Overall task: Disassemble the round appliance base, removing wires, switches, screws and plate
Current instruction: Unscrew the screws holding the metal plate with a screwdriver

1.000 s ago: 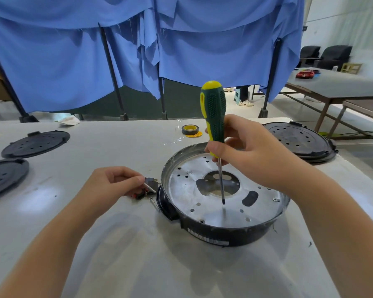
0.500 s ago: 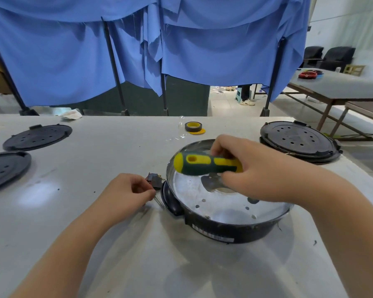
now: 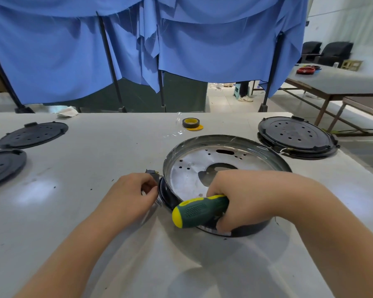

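The round appliance base (image 3: 274, 157) is a black ring on the white table, with a perforated silver metal plate (image 3: 187, 179) inside it. My right hand (image 3: 252, 198) rests over the base's near rim, closed around a green and yellow screwdriver (image 3: 199, 210) that lies sideways with its butt pointing left; the shaft is hidden. My left hand (image 3: 134, 197) sits just left of the base with its fingers pinched at the rim. A small black switch (image 3: 152, 173) lies beside those fingers. Whether they grip anything is hidden.
Two black perforated lids (image 3: 32, 134) (image 3: 0, 166) lie at the far left, and a stacked black lid (image 3: 295, 135) at the right. A roll of tape (image 3: 191, 123) stands behind the base. Blue curtains hang beyond the table's far edge. Another table (image 3: 340, 82) stands at the right.
The screwdriver went from upright with its tip on the plate to lying sideways, and my right hand dropped onto the near rim. My left hand shifted closer to the base.
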Tool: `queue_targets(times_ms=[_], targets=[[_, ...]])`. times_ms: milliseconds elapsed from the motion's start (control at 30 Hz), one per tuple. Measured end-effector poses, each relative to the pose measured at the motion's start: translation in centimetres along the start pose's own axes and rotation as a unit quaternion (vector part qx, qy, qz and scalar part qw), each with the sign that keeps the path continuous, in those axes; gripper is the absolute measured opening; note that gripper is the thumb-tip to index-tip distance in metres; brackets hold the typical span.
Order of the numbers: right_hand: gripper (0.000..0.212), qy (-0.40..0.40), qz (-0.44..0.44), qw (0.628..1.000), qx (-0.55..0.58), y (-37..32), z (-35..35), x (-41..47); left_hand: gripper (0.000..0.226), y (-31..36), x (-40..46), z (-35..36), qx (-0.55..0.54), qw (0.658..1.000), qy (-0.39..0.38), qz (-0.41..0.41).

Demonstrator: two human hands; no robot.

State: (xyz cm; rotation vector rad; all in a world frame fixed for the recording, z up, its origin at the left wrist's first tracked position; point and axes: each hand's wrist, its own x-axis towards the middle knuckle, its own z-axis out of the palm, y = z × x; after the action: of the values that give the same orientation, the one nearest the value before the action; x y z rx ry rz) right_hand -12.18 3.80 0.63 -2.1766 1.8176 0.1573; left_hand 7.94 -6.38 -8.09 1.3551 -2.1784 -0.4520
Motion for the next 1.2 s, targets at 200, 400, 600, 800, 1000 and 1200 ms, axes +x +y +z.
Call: queue_targets(times_ms=[200, 400, 600, 800, 1000, 1200], targets=[[0.020, 0.061, -0.010, 0.996, 0.063, 0.7, -1.1, -0.5, 0.030, 1.2, -0.4, -0.5, -0.141, 0.986, -0.082, -0.043], [0.020, 0.084, -0.013, 0.991, 0.105, 1.7, -2.3, -1.2, 0.013, 2.8, -0.7, 0.5, -0.241, 0.952, -0.160, -0.098], [0.018, 0.101, -0.007, 0.987, 0.122, 2.3, -2.9, -1.7, 0.009, 3.4, -1.5, 0.9, -0.161, 0.961, -0.223, -0.028], [0.018, 0.103, -0.002, 0.989, 0.111, 2.3, -2.7, -1.7, 0.017, 4.5, -2.9, 3.4, -0.081, 0.972, -0.219, 0.035], [0.022, 0.102, 0.002, 0.989, 0.109, 2.5, -2.7, -1.8, 0.013, 4.7, -3.1, 3.8, -0.004, 0.979, -0.166, 0.120], [0.022, 0.096, -0.002, 0.989, 0.113, 2.4, -2.6, -1.8, 0.005, 3.3, -1.8, 1.1, -0.044, 0.963, -0.256, 0.075]])
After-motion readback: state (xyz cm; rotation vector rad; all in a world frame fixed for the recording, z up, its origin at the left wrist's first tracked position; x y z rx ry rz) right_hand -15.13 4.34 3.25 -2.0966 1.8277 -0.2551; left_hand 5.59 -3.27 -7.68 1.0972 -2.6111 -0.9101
